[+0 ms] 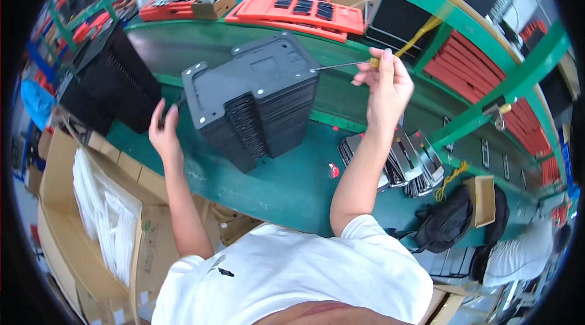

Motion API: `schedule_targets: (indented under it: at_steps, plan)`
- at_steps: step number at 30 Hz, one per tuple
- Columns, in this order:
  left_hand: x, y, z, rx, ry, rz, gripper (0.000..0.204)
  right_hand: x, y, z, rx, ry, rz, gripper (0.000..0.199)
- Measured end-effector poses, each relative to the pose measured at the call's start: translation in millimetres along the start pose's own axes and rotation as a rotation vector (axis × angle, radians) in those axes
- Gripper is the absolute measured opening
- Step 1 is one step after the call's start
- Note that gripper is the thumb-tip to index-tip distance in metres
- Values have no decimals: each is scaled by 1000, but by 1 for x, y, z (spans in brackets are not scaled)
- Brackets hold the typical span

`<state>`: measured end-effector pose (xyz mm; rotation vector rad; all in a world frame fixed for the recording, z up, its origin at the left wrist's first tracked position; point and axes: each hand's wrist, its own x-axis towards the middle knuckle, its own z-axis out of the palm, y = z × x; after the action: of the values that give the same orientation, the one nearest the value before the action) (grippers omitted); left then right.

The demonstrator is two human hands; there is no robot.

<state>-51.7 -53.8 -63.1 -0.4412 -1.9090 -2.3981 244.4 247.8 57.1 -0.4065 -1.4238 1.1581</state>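
Observation:
A tall stack of dark grey plastic trays (pixel 256 96) stands on the green workbench (pixel 286 185) in front of me. My right hand (pixel 385 84) holds a thin screwdriver (pixel 341 65) with a yellow handle, its tip resting on the right edge of the top tray. Against the stack's left side lies my left hand (pixel 164 133), fingers curled around the lower corner.
Red trays (pixel 298 14) with black inserts lie at the back of the bench, beside a small cardboard box (pixel 213 5). More black stacks (pixel 113 78) stand at left. Flat black parts (pixel 408 163) lie at right. A cardboard box of white sheets (pixel 106 218) sits lower left. Another person (pixel 524 249) crouches at right.

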Motion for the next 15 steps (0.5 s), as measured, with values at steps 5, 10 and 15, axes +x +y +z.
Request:
schedule_targets:
  at_steps: [5,10,15]
  plan:
    - [-50,-53,-50,585,11,325,49,14,32,-1,913,-30,139,33]
    - [-83,-37,-65,1015,-240,398,70,24,44,-8,1408,-144,126,33]
    - [-86,-35,-59,1152,-277,266,87,27,84,10,1959,-491,85,30]
